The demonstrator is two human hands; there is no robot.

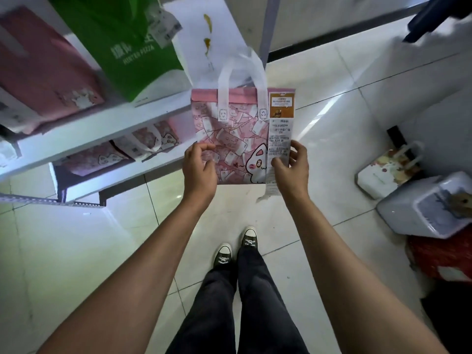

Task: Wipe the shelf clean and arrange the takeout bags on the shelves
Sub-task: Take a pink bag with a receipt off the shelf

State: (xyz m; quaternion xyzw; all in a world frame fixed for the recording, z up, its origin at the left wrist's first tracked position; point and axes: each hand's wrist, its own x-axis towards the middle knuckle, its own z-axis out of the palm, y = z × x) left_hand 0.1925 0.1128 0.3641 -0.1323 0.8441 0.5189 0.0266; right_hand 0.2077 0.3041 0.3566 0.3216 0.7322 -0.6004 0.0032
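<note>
Pink cat-print takeout bag [229, 139] held upright in mid-air, out in front of the shelf [102, 129] corner and above the tiled floor [332, 123], white handles [240, 80] standing up. Long receipt [278, 139] hanging down its right edge. Left hand [199, 169] gripping the bag's lower left edge, fingers curled onto the front. Right hand [293, 169] gripping the lower right edge, thumb pinning the receipt against the bag.

Likely step: setting this bag on a shelf. To do well: keep both grips low and even so the bag stays upright; keep the receipt trapped under the thumb so nothing catches on the shelf lip; swing left toward free board rather than the crowded spots. Upper shelf already carrying a green bag [132, 54] and a pink bag [46, 70]; lower shelf holding more pink cat bags [150, 141]. Brownish stains [207, 29] visible on the white surface behind the green bag, so wiping there judged unfinished; better to avoid setting the bag on that patch.

Off to the right on the floor, a white bag [388, 172] and a grey bin [429, 208], well apart from the shelf.
</note>
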